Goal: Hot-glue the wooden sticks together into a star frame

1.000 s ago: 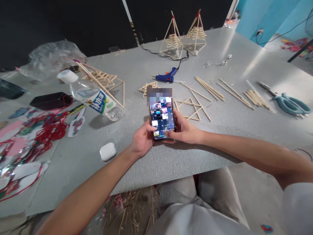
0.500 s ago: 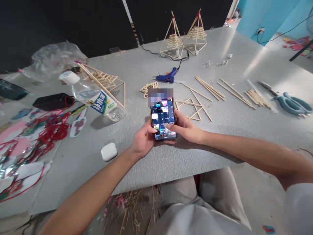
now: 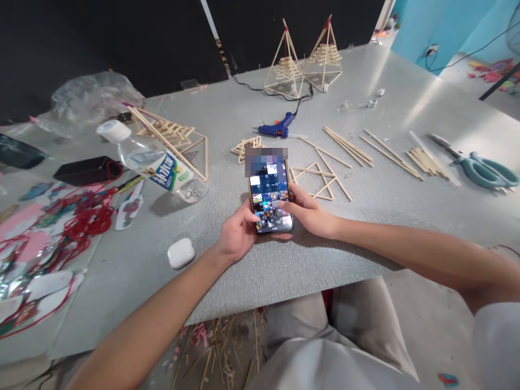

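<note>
A smartphone [image 3: 270, 189] is held upright over the front of the table, its lit screen showing a grid of small pictures; its top part is blurred out. My left hand [image 3: 238, 230] grips the phone's left side and lower edge. On the other side, my right hand [image 3: 311, 211] holds the right edge, with its thumb over the screen. Just behind the phone lies a star-shaped frame of wooden sticks [image 3: 314, 181]. A smaller stacked stick piece [image 3: 246, 147] is partly hidden by the phone. The blue glue gun [image 3: 277, 127] rests farther back.
On the left stand a plastic bottle [image 3: 150, 162] and a tilted stick pyramid [image 3: 199, 143]. A white earbud case [image 3: 181, 253] lies near my left forearm. Loose sticks [image 3: 348, 146] and scissors [image 3: 483, 168] are at the right. Two stick pyramids [image 3: 286, 67] stand at the back.
The picture grid on the phone's screen has scrolled upward. Both hands keep their hold on the phone, and the things on the table stay where they were.
</note>
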`<control>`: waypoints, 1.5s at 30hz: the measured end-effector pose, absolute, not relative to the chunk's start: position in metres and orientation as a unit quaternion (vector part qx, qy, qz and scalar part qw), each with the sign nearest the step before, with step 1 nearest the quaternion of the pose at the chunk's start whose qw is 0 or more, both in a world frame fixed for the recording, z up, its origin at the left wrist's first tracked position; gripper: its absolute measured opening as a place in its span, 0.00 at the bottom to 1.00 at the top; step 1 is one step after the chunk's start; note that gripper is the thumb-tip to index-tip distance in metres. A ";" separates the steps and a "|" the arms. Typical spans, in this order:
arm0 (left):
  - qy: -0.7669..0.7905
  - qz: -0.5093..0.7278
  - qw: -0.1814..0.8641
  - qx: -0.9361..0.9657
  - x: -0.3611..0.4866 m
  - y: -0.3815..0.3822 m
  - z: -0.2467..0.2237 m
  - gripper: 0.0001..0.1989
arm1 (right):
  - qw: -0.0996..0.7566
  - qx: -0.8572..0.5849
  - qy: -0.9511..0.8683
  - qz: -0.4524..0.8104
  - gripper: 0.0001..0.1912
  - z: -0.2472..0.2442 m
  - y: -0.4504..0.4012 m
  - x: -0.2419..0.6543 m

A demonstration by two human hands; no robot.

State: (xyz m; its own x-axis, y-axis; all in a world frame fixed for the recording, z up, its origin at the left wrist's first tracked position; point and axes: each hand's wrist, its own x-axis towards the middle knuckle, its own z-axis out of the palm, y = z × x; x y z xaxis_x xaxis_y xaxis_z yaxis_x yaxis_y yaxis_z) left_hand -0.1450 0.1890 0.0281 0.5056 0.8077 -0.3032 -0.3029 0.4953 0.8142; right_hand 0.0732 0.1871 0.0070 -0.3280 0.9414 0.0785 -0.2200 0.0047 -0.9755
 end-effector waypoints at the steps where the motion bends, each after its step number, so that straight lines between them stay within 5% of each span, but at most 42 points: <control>1: 0.357 0.353 0.787 0.358 -0.144 0.189 0.029 0.39 | 0.469 -0.336 -0.528 0.623 0.18 0.008 0.187 0.073; 8: 0.345 0.347 0.789 0.372 -0.144 0.189 0.030 0.38 | 0.460 -0.282 -0.523 0.660 0.35 -0.002 0.186 0.070; 16: 0.343 0.347 0.797 0.357 -0.148 0.190 0.027 0.37 | 0.475 -0.338 -0.506 0.636 0.17 0.006 0.186 0.071; 45: 0.359 0.348 0.787 0.361 -0.144 0.187 0.030 0.35 | 0.480 -0.332 -0.405 0.704 0.22 0.000 0.191 0.068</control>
State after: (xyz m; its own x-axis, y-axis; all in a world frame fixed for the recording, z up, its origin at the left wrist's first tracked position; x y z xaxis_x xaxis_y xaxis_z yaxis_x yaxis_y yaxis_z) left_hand -0.1441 0.1870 0.0305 0.4994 0.8074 -0.3141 -0.2880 0.4966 0.8188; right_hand 0.0685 0.1907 0.0004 -0.3203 0.9441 -0.0784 -0.4068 -0.2118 -0.8886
